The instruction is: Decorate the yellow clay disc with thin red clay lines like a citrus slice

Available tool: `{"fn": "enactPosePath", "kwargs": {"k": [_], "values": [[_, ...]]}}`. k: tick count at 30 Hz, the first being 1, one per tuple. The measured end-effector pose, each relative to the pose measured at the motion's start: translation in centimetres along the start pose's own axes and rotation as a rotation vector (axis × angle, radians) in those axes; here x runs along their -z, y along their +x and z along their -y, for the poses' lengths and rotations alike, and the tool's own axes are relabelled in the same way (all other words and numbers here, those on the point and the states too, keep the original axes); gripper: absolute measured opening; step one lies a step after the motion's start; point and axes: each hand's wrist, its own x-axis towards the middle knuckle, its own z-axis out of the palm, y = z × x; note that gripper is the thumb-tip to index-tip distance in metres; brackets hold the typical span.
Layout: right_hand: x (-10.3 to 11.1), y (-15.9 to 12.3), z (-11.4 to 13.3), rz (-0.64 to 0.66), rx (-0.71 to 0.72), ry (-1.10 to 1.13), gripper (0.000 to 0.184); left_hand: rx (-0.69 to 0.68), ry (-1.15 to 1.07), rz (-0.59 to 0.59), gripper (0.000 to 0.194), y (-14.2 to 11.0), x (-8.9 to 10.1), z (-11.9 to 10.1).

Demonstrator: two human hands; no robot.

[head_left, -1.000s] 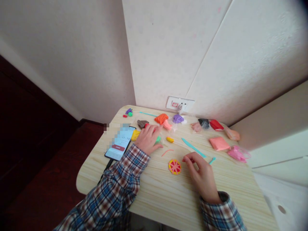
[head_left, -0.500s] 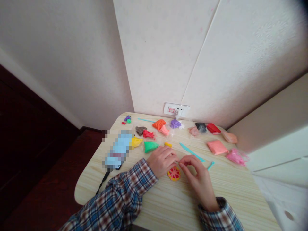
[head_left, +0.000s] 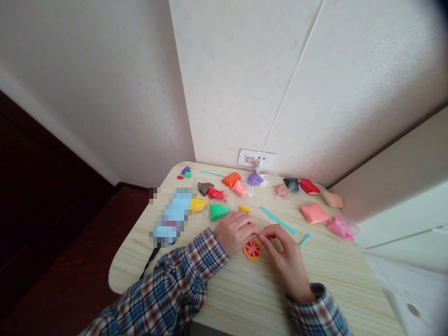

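From where I stand, the biggest thing is the white, faintly patterned wall (head_left: 238, 84), and against it the pale wood-grain counter (head_left: 245, 298). Two arms in blue-and-brown plaid sleeves (head_left: 164, 289) reach over it. The left hand (head_left: 236, 233) has its fingers curled, tips hidden, so I can't tell whether it grips anything. The right hand (head_left: 285, 249) brings thumb and forefinger tips together beside it; anything pinched there is too small to make out.

Left of them lies a flat, light-blue rectangular device (head_left: 175, 214), its face blurred. Soft packets of modelling clay spread about: a flat coral one (head_left: 315, 213), a bright pink bag (head_left: 341, 227), an orange bundle (head_left: 231, 179), a green wedge (head_left: 219, 212). A long turquoise plastic blade (head_left: 278, 220) lies beyond the right hand.

Just below the meeting fingertips, on the counter, sits the round clay disc with a yellow rim, red middle and pale pink strips (head_left: 252, 250). Rim, middle and several strips are in place, so it looks well along to me; what remains, I can't tell. Smaller again are a stubby yellow clay roll (head_left: 244, 210) and, at the far left corner, a knobbly purple clay cluster (head_left: 185, 170), apparently finished.
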Motion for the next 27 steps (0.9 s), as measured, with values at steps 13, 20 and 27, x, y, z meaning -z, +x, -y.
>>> {"fn": "enactPosePath", "kwargs": {"k": [13, 20, 27], "values": [[0.41, 0.14, 0.09, 0.019, -0.064, 0.096, 0.017, -0.071, 0.014, -0.073, 0.021, 0.4, 0.72, -0.23], [0.45, 0.18, 0.06, 0.022, -0.073, 0.096, 0.014, 0.013, -0.14, -0.117, 0.015, 0.28, 0.51, 0.17], [0.71, 0.15, -0.11, 0.016, -0.083, 0.103, 0.014, 0.136, -0.28, -0.107, 0.008, 0.23, 0.2, 0.46]]}}
